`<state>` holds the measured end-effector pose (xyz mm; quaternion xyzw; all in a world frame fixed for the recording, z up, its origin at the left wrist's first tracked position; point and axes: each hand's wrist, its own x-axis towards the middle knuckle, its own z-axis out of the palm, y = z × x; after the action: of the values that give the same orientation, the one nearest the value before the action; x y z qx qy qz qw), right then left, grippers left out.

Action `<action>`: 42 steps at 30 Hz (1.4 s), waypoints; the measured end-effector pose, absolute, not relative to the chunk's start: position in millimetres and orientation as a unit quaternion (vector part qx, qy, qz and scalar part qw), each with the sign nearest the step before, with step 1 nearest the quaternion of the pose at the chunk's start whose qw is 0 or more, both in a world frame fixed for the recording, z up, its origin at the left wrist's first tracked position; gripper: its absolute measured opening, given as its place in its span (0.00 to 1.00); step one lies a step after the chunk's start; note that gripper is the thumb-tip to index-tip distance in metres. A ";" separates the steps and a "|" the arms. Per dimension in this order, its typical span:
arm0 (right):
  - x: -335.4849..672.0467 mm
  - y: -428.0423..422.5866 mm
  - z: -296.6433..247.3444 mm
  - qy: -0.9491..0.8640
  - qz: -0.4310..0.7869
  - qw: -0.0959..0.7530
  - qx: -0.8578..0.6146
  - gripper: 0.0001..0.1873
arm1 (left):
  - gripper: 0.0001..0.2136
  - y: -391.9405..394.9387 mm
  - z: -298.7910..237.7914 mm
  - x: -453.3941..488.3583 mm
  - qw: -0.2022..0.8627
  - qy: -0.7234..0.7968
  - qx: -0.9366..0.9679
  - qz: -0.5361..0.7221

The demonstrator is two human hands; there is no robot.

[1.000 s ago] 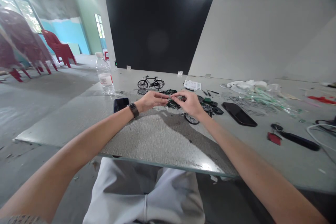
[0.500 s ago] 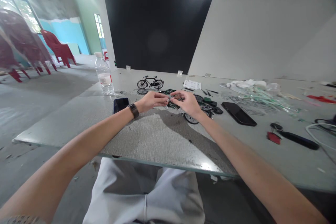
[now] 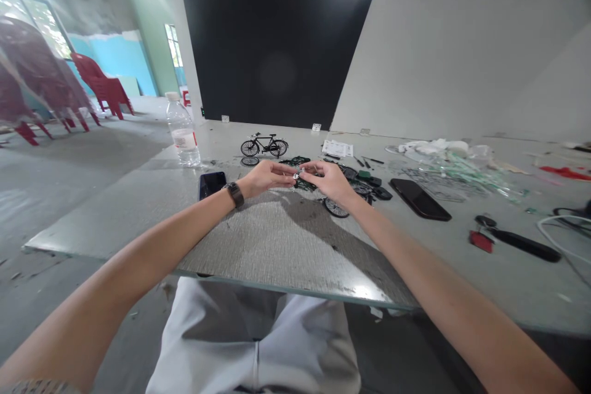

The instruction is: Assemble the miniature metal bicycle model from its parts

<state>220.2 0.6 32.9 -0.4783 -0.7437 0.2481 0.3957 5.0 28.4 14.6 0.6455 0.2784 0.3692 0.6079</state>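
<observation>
Just above the table, my left hand (image 3: pixel 265 178) and my right hand (image 3: pixel 329 180) meet fingertip to fingertip. Between them is a small silvery metal part (image 3: pixel 296 176), pinched by the fingers of both; its exact kind is too small to make out. Behind the hands lies a tangle of dark green model parts (image 3: pixel 300 162), partly hidden by the fingers. A small black spoked wheel (image 3: pixel 336 207) lies under my right wrist. Farther back stands a black model bicycle (image 3: pixel 264 146), upright, with another loose wheel (image 3: pixel 250 161) flat in front of it.
A water bottle (image 3: pixel 183 132) and a phone (image 3: pixel 212 184) are on the left. To the right lie another phone (image 3: pixel 420 199), a black-handled tool (image 3: pixel 526 245), a printed sheet (image 3: pixel 337 148) and a heap of plastic wrapping (image 3: pixel 452 157). A black panel (image 3: pixel 277 49) rises behind the table.
The silvery part has turned slightly between the fingertips and shows more clearly. Both hands stay in nearly the same place.
</observation>
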 end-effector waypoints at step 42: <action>238.9 4.7 41.1 -0.807 0.113 0.272 -0.513 0.18 | 0.08 28.5 16.0 2.5 0.595 0.309 0.661 0.337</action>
<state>238.9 4.7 41.1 -0.5125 -0.8067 0.1125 0.2719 2.5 28.5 16.0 0.6607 0.3086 0.3375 0.5952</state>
